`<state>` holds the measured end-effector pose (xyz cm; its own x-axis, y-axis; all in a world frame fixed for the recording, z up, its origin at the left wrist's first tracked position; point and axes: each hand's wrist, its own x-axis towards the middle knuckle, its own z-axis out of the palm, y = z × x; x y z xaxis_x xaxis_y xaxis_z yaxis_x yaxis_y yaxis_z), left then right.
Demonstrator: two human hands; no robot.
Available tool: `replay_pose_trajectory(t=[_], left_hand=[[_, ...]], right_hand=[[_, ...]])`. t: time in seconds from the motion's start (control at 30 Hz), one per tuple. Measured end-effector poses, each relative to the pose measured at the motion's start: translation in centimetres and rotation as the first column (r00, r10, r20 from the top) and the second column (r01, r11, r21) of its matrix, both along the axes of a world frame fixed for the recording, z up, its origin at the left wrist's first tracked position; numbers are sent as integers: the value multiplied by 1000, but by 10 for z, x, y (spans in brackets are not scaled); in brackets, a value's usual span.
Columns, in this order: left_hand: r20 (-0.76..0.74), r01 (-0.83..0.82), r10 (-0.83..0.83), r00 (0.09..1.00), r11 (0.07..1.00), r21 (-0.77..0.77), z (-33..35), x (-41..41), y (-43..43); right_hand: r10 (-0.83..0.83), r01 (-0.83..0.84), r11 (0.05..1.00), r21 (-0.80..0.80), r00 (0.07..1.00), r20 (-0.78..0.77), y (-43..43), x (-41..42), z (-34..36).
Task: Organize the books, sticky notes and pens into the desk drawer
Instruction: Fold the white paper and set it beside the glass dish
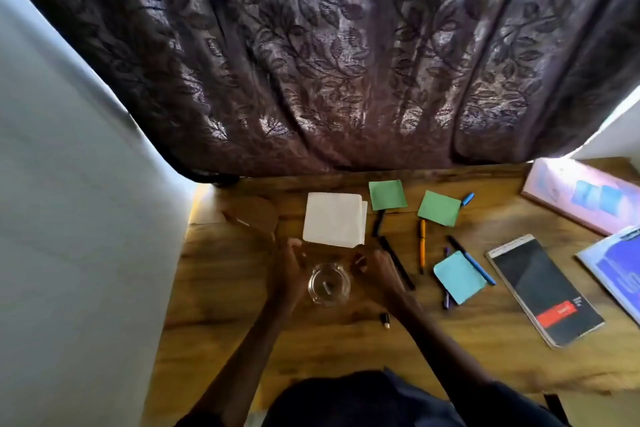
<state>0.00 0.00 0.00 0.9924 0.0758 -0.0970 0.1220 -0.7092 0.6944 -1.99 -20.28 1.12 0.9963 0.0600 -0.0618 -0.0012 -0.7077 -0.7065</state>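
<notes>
The left hand (289, 270) lies with relaxed, nearly straight fingers against the left side of a glass dish (329, 284), gripping nothing; the right hand (377, 270) curls its fingers just right of the dish, and blur hides whether they pinch anything; the dish holds one small pale piece; beyond it on the desk (225, 288) lie a white note pad (334, 220), green sticky notes (387, 195), a black pen (396, 262), an orange pen (422, 244) and, further right, a black book (543, 288).
</notes>
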Motion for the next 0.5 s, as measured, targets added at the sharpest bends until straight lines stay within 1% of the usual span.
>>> replay_pose_trajectory(t=[0.03,0.1,0.13,0.23,0.3,0.37,0.5], left_hand=[[51,-34,32,998,998,45,0,7,9],[68,-99,89,994,982,159,-5,25,29],[36,-114,109,993,973,200,-5,36,39],[-92,-92,121,988,958,271,-2,68,60],[-138,-82,133,981,942,326,-3,90,72],[-242,-25,121,963,931,365,0,110,83],[-418,101,70,906,922,374,-12,140,96]], right_hand=[[-1,1,1000,5,1000,2,3,2,-3],[-6,6,1000,-5,1000,0,10,5,-4],[-15,15,1000,-18,1000,-10,14,6,-3],[-35,35,999,-33,999,0,13,9,-15],[-45,45,998,-52,999,-9,12,10,-24],[-67,67,996,-65,998,-7,13,10,-30],[-97,98,993,-72,995,17,14,8,-33]])
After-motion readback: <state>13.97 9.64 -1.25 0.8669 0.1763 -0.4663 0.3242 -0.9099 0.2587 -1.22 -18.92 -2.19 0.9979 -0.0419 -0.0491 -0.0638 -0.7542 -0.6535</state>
